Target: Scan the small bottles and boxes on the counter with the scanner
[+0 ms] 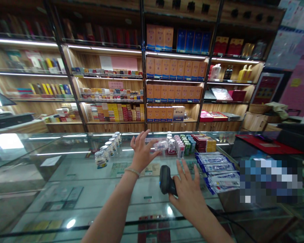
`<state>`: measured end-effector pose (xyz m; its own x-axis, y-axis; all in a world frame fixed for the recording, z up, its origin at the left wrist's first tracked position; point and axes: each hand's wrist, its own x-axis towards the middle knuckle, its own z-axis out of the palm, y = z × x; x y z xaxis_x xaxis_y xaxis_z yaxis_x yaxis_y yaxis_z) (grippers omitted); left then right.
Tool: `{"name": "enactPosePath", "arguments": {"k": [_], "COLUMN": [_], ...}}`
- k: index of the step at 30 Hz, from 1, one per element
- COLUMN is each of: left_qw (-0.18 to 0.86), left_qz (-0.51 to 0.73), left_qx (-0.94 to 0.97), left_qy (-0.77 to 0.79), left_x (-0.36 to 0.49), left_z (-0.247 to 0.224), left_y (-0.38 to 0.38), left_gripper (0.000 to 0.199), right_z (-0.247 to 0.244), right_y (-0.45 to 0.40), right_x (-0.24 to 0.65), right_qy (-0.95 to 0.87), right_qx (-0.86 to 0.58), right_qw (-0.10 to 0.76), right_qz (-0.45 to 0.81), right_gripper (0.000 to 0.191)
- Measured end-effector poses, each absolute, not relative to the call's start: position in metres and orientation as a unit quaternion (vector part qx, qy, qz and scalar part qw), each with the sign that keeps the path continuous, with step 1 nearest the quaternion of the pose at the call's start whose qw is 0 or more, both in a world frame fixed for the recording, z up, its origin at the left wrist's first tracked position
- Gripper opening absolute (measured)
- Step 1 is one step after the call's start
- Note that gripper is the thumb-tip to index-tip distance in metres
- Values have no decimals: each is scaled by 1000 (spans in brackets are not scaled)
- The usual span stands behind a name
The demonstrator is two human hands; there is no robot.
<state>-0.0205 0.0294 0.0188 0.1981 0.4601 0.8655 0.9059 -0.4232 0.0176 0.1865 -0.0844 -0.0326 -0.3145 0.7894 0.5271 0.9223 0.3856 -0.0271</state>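
Observation:
My left hand [142,150] is over the glass counter, its thumb and index finger around a small clear jar [162,145] tipped on its side. My right hand [188,185] holds a black barcode scanner [165,179] low over the glass; some of its fingers stretch forward past the handle. Left of my left hand, a slanting row of white-capped jars [100,160] stands on the counter. Beyond the tipped jar, another clear jar [171,147] stands beside pink tubs [180,151], green tubs [187,148] and blue-green tubs [193,145].
The glass display counter [91,189] fills the foreground. Red and yellow packets [205,143] are stacked at its back, with blue and white sachets [218,167] in front. A scanner cable [233,221] trails lower right. A red mat [268,143] lies at right; stocked shelves [173,82] stand behind.

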Motion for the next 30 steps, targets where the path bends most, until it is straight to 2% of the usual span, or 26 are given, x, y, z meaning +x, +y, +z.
{"name": "enactPosePath", "arguments": {"k": [6,9,12,15,22,27,30], "left_qw": [260,262,265,270,288,287,287], "left_qz": [-428,-429,-430,-434,-448,-448,-452], "left_qx": [-721,-718,-717,-714,-697,-689,-688], "left_qy": [-478,-482,-480,-478,-481,-492,-490], "left_x": [-21,-21,-21,-21,-19,-19,-19], "left_z": [17,16,15,14,14,15,16], "left_y": [29,29,30,32,31,29,29], "left_gripper": [42,42,41,41,41,40,38], "right_z": [-32,-24,-11,5,15,8,8], "right_y": [-87,-93,-101,-110,-115,-112,-114], "right_x": [193,201,211,220,229,220,215], "right_qy": [-788,-778,-767,-756,-757,-746,-743], "right_qx": [-493,-470,-455,-457,-478,-472,-483], "right_qw": [329,386,439,468,402,400,403], "right_qz": [-168,-160,-110,-14,194,246,229], "right_gripper": [33,40,49,49,31,37,39]}}
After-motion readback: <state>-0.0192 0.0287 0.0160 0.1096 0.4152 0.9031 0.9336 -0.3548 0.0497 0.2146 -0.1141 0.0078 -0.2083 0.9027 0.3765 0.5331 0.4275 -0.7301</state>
